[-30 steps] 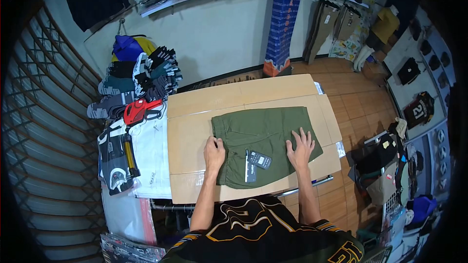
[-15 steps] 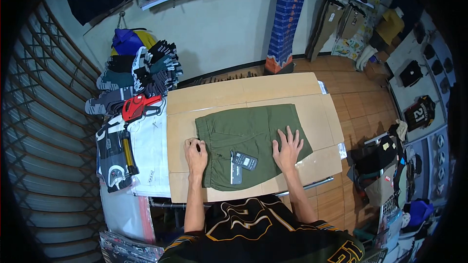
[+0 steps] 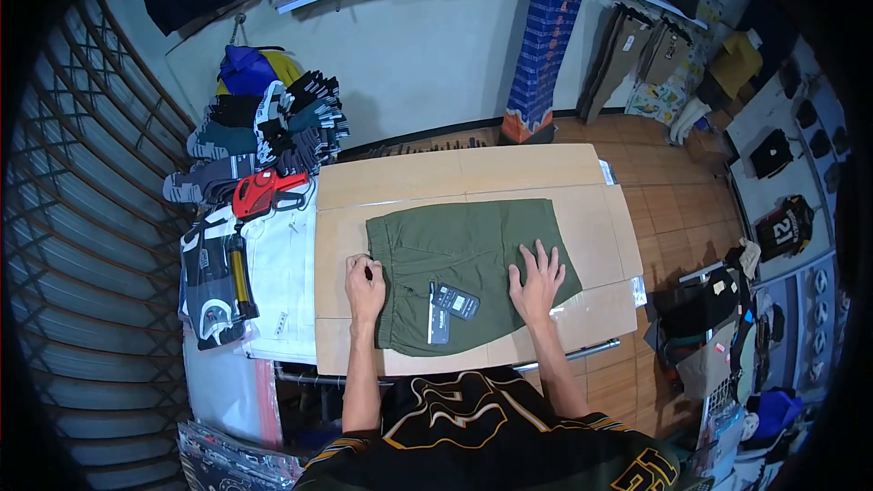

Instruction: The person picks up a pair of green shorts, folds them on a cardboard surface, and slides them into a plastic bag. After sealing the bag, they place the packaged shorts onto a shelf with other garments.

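Note:
A pair of olive green shorts (image 3: 455, 245) lies folded flat on the cardboard, its elastic waistband toward the left. Two tags show on it: a dark card tag (image 3: 458, 301) and a narrow pale-and-grey tag (image 3: 438, 320). My left hand (image 3: 366, 291) rests at the waistband edge with its fingers curled in. A small dark spot shows between thumb and fingers, but I cannot make out what it is. Over toward the leg end, my right hand (image 3: 536, 280) lies open on the fabric, fingers spread.
Cardboard sheets (image 3: 391, 191) cover the table. To the left are a red handheld tool (image 3: 265, 193), a packaged item with a yellow tube (image 3: 238, 284) and a pile of socks (image 3: 273, 127). A blue pillar (image 3: 546, 45) stands behind; a clothing rack (image 3: 705, 309) is at right.
The camera view has shifted slightly, so the room's background appears displaced. Both hands and the shorts keep nearly the same positions.

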The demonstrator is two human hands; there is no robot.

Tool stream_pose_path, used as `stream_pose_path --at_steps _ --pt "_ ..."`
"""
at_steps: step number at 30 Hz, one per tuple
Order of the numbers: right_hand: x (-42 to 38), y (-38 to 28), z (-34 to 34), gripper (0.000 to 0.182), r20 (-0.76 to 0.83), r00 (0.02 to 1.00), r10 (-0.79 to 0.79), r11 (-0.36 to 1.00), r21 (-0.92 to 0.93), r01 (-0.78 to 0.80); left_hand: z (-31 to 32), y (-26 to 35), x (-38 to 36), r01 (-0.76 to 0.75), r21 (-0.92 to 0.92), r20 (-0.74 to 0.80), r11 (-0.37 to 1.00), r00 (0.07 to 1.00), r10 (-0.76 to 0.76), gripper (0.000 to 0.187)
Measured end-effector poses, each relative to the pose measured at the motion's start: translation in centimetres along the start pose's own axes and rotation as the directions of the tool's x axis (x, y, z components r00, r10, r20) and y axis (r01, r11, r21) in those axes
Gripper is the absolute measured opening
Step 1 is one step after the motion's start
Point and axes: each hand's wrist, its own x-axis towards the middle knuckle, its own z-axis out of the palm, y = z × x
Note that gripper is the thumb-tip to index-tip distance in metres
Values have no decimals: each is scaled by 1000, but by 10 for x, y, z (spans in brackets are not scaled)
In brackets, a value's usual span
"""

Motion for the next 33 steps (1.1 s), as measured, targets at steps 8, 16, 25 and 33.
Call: stream_pose_path --at_steps 8,16,25,33 --pt "19 95 -30 60 -265 943 199 979 92 -180 0 1 -1 18 14 -17 1000 1000 -18 16" --pt "38 188 -63 74 -355 734 579 792 31 -610 2 -1 -3 -19 33 -51 999 998 21 14" --pt "53 253 -77 60 -340 608 718 673 563 -480 -4 -5 -3 60 -68 -13 996 998 -61 14" --pt "28 135 -156 73 5 818 575 -243 956 165 -26 -9 -25 209 -254 90 944 977 -192 21"
